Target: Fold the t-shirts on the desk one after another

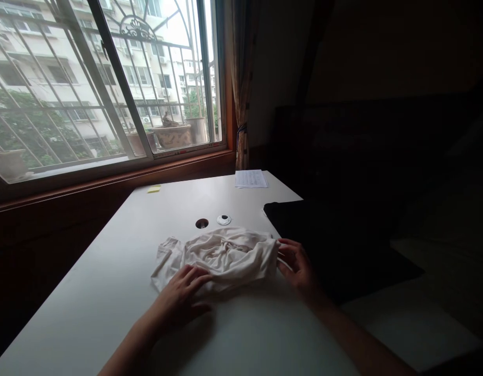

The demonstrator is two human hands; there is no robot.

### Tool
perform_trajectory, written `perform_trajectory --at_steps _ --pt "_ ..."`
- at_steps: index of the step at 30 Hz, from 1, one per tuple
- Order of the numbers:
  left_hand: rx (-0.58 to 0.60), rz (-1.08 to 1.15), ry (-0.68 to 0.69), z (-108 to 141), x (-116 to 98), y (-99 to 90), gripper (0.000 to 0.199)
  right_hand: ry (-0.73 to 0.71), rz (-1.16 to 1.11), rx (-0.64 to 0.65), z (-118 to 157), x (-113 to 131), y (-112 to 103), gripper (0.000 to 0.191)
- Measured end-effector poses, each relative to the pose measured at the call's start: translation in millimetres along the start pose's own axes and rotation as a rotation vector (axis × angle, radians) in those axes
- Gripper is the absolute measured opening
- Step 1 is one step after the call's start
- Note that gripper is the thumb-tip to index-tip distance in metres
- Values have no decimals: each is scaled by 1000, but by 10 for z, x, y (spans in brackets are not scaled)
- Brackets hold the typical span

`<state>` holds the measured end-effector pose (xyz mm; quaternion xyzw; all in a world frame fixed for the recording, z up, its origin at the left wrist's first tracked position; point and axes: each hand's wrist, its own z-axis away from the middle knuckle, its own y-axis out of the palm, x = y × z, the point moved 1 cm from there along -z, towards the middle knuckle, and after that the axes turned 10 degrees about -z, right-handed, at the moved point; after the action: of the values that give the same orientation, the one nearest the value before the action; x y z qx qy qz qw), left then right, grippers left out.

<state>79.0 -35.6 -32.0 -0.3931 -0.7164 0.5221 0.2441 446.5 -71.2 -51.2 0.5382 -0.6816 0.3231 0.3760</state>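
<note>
A crumpled white cloth garment [229, 256] lies bunched on the white table [108, 250]. My left hand [186, 292] is at its near left edge, fingertips resting on the fabric and the thumb apart below, the fingers not wrapped round anything. At the garment's right end is my right hand [298, 266], its fingers bent against the edge of the cloth. Whether the right fingertips pinch the fabric is too dim to tell.
Beyond the garment are a round hole [202, 223] and a round silver-rimmed piece [224, 220]. Printed paper [251, 178] and yellow sticky notes [154, 189] lie at the far edge. Black cloth [335, 245] covers the table's right side. A window [108, 78] stands behind.
</note>
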Motion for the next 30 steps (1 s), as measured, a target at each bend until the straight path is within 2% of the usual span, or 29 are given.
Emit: perform_trajectory --at_steps 2,5,7,10,12,15,18,21,25,30 --pt "17 -5 24 -20 23 58 60 -51 116 87 15 25 21 31" --pt "-13 -11 11 -12 108 114 35 -119 330 262 25 51 41 37" --pt "-38 -14 10 0 161 121 23 -147 384 360 20 52 54 43" --pt "-54 -5 8 13 225 108 19 -171 448 451 1 38 82 53" --pt "-65 19 -11 31 273 110 19 -175 478 463 -16 22 96 51" --pt "-81 72 -111 85 349 147 20 -130 424 427 -47 -3 89 31" --pt "-124 152 -318 142 377 150 24 -51 328 328 -70 -11 38 15" --pt "-156 332 -493 143 320 36 28 85 203 179 -60 -2 -37 21" --pt "-66 679 -657 86 215 -169 31 301 -1 -55 -13 9 -104 41" --pt "19 883 -754 66 193 -202 35 315 -51 -99 -3 -57 -101 49"
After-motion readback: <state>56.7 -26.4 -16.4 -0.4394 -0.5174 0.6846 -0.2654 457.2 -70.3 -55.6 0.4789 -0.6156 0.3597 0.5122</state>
